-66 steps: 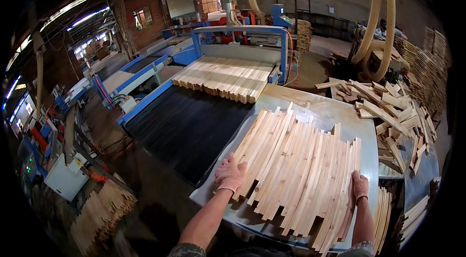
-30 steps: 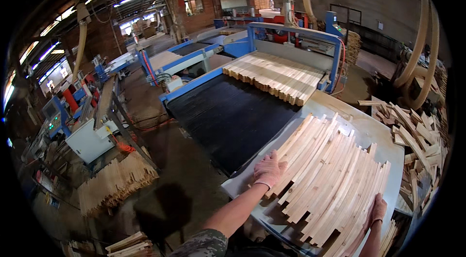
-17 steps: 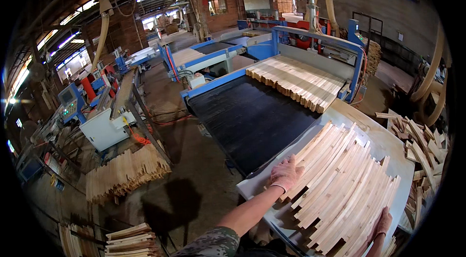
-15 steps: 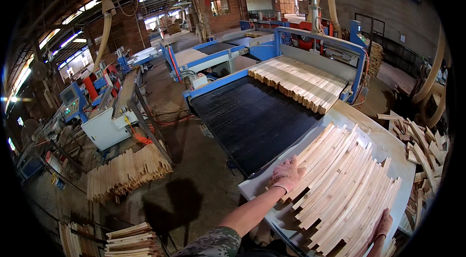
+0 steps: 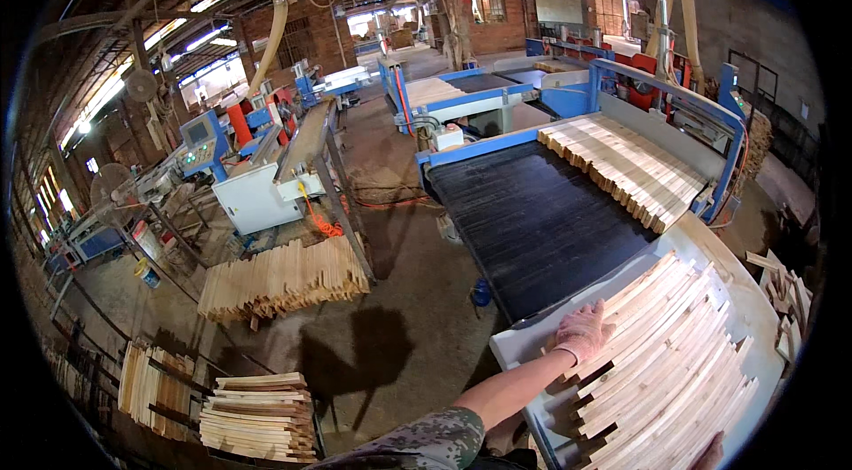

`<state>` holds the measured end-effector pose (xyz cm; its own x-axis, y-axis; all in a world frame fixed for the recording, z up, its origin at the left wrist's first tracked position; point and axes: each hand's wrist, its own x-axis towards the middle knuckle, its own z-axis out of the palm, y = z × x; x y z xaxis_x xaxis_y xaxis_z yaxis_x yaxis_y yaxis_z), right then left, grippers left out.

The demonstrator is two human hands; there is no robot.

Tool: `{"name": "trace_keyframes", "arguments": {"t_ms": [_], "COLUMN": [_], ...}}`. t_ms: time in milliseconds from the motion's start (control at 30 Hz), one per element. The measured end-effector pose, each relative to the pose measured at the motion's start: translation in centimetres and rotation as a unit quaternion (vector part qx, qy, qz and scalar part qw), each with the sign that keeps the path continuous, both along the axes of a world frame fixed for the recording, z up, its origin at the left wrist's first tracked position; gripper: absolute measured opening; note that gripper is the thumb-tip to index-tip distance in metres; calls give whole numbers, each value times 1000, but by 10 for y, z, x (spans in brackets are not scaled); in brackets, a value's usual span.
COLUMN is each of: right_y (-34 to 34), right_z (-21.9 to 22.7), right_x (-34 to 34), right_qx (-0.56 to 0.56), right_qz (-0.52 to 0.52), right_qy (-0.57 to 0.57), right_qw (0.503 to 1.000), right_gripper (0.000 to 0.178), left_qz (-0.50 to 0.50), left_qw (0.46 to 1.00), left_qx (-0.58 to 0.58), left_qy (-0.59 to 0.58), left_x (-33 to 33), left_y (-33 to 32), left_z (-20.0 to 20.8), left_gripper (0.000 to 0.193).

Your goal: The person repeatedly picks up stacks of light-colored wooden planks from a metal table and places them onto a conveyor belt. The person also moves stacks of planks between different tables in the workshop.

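A broad row of pale wooden strips (image 5: 661, 372) lies side by side on a light metal table (image 5: 510, 347) at the lower right, their ends uneven. My left hand (image 5: 583, 332), in a pinkish work glove, is at the left side of the row, its fingers bent over the outermost strips. At the bottom edge, by the row's right side, only a small part of my right hand (image 5: 710, 452) shows; its fingers cannot be made out. Beyond the table, a black conveyor belt (image 5: 541, 226) carries another packed row of strips (image 5: 626, 166) at its far right end.
A blue machine frame (image 5: 670, 84) spans the belt. To the left stand a white cabinet (image 5: 257, 199) and a control panel (image 5: 202, 143). Stacks of strips sit at the left (image 5: 284, 279) and lower left (image 5: 257, 417). Scrap wood (image 5: 785, 301) is heaped at the right.
The view has swung left, so the scene sits further right in the picture. My left hand stays at the row's left side, while my right hand is now mostly cut off.
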<state>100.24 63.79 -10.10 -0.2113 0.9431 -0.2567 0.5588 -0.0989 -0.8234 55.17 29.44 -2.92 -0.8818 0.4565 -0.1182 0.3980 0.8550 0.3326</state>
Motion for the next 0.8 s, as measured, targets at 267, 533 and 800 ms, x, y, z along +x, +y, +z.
{"name": "trace_keyframes", "arguments": {"t_ms": [267, 533, 800], "right_y": [-5, -1, 38], "right_z": [5, 0, -54], "right_x": [-9, 0, 7], "right_qx": [-39, 14, 28], "right_qz": [-28, 32, 6], "right_qy": [19, 24, 147], "right_qw": [999, 999, 989], "right_gripper": [74, 67, 61], "left_qz": [17, 22, 3], "left_qw": [999, 999, 1000], "left_qx": [-26, -22, 0], "left_qy": [-23, -38, -15], "left_x": [2, 4, 5], "left_y": [-2, 3, -1], "left_z": [14, 18, 14], "left_gripper": [83, 81, 82]}}
